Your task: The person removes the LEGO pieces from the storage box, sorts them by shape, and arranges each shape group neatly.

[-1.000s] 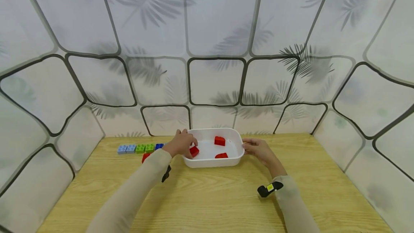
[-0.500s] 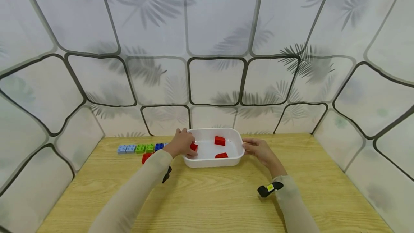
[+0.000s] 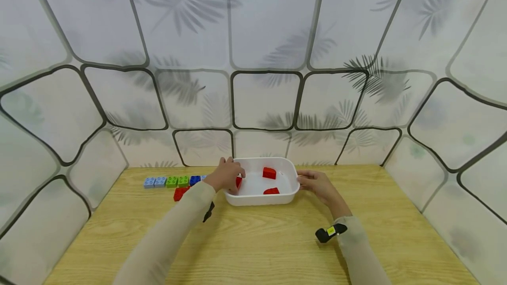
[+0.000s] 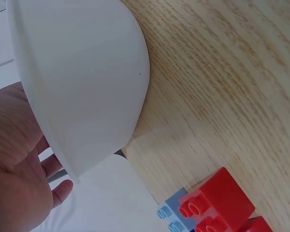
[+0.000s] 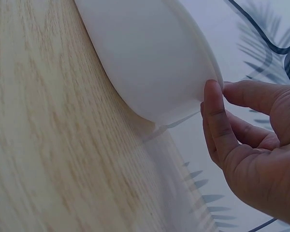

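Observation:
A white plastic tray [image 3: 261,199] stands on the table near the back wall. My left hand [image 3: 226,175] reaches over its left end, with thumb and fingers around a red building brick [image 3: 239,182] inside. In the left wrist view, the tray wall hides those fingertips and that brick. At the tray's right end, my right hand [image 5: 261,140] pinches the rim between thumb and fingers. Two more red bricks lie in the tray, one red brick [image 3: 269,173] toward the back and one sloped red brick [image 3: 271,191] near the front wall.
Left of the tray runs a row of light blue bricks [image 3: 155,182], green bricks [image 3: 177,181] and a dark blue brick [image 3: 195,180]; my left arm hides part of it. Red bricks [image 4: 227,198] lie before that row. A patterned wall covering [image 3: 265,100] encloses the wooden table [image 3: 261,241].
My left hand has shifted slightly right, and the red brick at its fingers has turned and is now more covered. My right hand and the tray have stayed in place.

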Tool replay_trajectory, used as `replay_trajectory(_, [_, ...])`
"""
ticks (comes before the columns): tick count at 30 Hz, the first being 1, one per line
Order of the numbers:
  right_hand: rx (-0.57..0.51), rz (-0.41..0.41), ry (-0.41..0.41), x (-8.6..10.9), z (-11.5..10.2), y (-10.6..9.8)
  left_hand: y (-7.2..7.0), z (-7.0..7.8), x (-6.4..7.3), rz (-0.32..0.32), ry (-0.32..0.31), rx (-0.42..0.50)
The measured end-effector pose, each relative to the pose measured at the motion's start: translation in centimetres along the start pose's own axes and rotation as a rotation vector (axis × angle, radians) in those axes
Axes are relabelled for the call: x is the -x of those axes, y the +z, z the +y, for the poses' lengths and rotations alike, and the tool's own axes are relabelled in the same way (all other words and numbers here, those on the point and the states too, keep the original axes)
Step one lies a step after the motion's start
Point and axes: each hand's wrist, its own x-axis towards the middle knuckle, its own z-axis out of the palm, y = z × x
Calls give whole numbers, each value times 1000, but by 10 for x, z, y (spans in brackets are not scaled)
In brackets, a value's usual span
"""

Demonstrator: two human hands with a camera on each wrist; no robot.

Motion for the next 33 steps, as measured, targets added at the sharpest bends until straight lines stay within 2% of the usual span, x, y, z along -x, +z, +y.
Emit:
replay_trajectory(11, [11, -11, 0, 0, 1, 0, -2, 2, -3, -2, -61, 60])
replay_trajectory(17, [9, -4, 8, 1, -1, 1, -1, 1, -4, -5, -67, 48])
replay_trajectory(26, [-8, -5, 4, 1, -3, 2, 0, -6, 4, 107, -15, 73])
replay_trajectory(33, [-13, 1, 12, 1, -2, 1, -2, -11, 11, 218, 30, 2])
